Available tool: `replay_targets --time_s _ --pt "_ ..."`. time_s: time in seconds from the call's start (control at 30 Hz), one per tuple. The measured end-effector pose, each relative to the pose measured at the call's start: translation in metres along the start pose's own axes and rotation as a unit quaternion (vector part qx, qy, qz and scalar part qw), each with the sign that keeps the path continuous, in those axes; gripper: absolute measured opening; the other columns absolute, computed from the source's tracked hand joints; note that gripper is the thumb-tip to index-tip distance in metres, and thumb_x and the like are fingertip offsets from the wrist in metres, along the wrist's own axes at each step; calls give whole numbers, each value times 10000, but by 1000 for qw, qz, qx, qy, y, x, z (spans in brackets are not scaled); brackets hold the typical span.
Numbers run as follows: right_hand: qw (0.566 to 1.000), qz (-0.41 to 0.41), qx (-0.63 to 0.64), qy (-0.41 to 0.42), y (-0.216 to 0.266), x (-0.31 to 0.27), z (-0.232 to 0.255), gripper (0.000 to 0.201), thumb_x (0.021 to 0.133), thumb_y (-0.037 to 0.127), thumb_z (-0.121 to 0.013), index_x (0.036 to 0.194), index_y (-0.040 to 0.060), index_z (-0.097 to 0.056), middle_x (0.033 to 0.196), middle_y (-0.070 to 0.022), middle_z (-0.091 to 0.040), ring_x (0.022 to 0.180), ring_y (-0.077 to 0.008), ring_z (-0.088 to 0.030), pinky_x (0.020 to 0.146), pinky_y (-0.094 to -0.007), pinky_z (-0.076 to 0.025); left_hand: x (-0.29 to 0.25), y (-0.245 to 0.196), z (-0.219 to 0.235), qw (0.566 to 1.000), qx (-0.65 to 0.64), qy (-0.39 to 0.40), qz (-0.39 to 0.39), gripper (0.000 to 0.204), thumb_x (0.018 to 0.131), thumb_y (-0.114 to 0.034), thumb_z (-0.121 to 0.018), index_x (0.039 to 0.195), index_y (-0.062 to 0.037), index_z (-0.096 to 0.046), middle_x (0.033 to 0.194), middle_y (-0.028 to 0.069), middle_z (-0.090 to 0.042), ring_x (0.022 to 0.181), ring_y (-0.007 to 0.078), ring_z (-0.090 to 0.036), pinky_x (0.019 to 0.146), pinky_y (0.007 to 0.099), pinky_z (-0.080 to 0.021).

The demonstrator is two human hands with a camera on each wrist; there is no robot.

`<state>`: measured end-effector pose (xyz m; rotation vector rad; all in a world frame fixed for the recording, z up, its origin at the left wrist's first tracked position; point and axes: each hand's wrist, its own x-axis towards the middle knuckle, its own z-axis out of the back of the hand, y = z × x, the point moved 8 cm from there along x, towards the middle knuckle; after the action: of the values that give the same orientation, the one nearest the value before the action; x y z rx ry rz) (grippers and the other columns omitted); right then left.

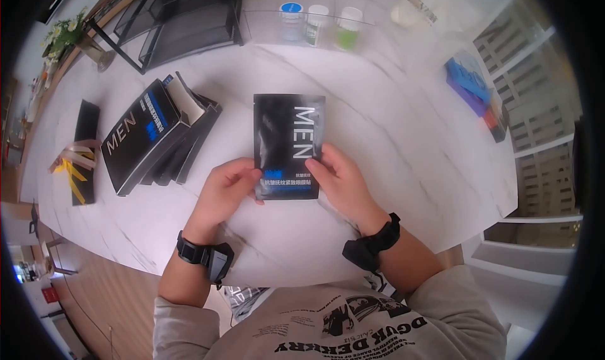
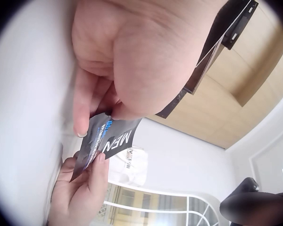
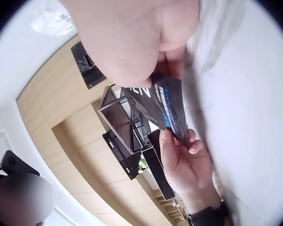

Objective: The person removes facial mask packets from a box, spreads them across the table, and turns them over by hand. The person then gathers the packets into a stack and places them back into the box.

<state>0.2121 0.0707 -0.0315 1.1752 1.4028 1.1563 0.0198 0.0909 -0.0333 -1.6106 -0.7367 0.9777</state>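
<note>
A black foil sachet (image 1: pixel 277 133) with "MEN" in silver letters and blue and white print is held upright before me, over the marble-patterned table. My left hand (image 1: pixel 228 188) pinches its lower left edge, thumb on the front and fingers behind. At the lower right edge my right hand (image 1: pixel 343 180) grips it the same way, the thumb lying on the printed face. In the left wrist view the sachet (image 2: pixel 104 139) slants between both hands. From the right wrist, the sachet (image 3: pixel 160 103) shows its printed face, with the left hand (image 3: pixel 186 162) at its lower corner.
Black "MEN" boxes (image 1: pixel 142 136) lie stacked at the left, one open. Beside them is a black box (image 1: pixel 85 152) with a ribbon (image 1: pixel 74 161). A black mesh rack (image 1: pixel 183 19) and several tubs (image 1: pixel 348 29) stand at the back. Blue and purple packs (image 1: pixel 467 82) lie at the right edge.
</note>
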Motion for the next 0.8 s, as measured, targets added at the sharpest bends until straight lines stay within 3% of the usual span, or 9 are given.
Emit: replay_targets --time_s 0.1,0.53,0.67,0.77,0.8 --pt "999 13 47 -9 -1 1 -1 220 1001 50 -558 1206 -29 -550 1036 -80 -683 931 -94 -627 817 -257 -504 0 -2 3 1000 16 -10 -21 161 998 -57 -554 1080 30 -662 884 45 -681 722 106 -625 655 238 -518" --pt "998 61 20 -4 10 -9 -2 156 1007 87 -563 1070 -45 -619 974 -32 -657 908 -66 -582 815 -242 -489 -5 -16 5 990 47 -25 -131 144 969 -26 -589 1081 19 -667 862 30 -681 749 93 -613 678 242 -499" --pt "996 85 8 -8 15 -10 -2 162 996 58 -567 1125 -34 -598 1008 -45 -668 931 -81 -605 826 -245 -496 -6 -17 7 988 74 -26 -136 113 951 -10 -603 1061 -5 -631 848 11 -654 757 85 -601 682 239 -499" --pt "995 91 42 -2 16 -9 -5 198 983 30 -575 1173 -25 -574 1041 -57 -675 949 -97 -623 838 -251 -503 -9 -24 8 987 22 -53 -152 215 919 24 -631 1107 -42 -551 880 -11 -620 774 73 -585 674 240 -497" --pt "995 90 38 3 13 -8 -4 216 978 22 -578 1189 -22 -565 1051 -62 -676 956 -103 -628 843 -253 -505 -9 -25 8 987 -1 -53 -152 347 885 74 -637 1162 -66 -481 922 -15 -593 799 64 -570 697 236 -492"
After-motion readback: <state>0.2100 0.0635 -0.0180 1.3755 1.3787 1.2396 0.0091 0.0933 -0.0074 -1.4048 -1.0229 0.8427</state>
